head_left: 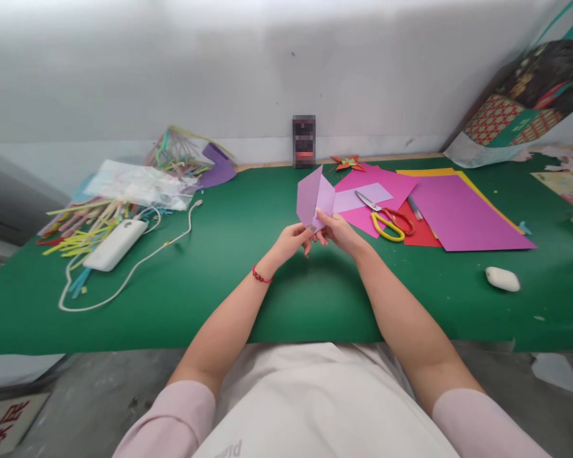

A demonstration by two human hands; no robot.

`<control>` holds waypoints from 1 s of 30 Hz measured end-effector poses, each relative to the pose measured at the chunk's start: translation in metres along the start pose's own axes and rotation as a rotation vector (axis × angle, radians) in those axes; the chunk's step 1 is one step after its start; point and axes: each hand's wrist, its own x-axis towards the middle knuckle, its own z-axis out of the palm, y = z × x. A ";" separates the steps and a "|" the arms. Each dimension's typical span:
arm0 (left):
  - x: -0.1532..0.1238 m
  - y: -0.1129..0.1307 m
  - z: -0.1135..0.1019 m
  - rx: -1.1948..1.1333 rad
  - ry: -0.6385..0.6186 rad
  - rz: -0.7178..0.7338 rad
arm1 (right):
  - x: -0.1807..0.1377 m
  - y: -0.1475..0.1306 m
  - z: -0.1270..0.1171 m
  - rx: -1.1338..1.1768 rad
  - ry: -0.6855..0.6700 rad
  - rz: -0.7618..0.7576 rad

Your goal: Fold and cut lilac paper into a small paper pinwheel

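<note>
Both hands hold a folded piece of light purple paper above the middle of the green table. Its two panels stand up at an angle with a crease between them. My left hand pinches the lower left edge; a red beaded bracelet circles that wrist. Against the lower right panel presses the thumb of my right hand, its other fingers partly hidden behind the paper. Just right of the hands lie scissors with yellow and red handles, on a lilac strip and pink paper.
Purple sheets over yellow and red paper lie right, with a white case nearer me. A phone leans on the wall beside an orange paper star. Left are a white power bank, its cable and colourful strips.
</note>
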 end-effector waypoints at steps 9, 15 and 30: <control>0.003 0.003 -0.016 0.054 0.065 0.091 | -0.006 -0.005 -0.012 -0.043 0.002 0.061; 0.005 -0.005 0.005 -0.059 0.102 0.161 | -0.001 0.000 -0.003 -0.067 0.023 -0.078; 0.008 -0.021 0.041 -0.281 0.484 0.216 | 0.004 0.010 0.013 -0.149 0.081 -0.202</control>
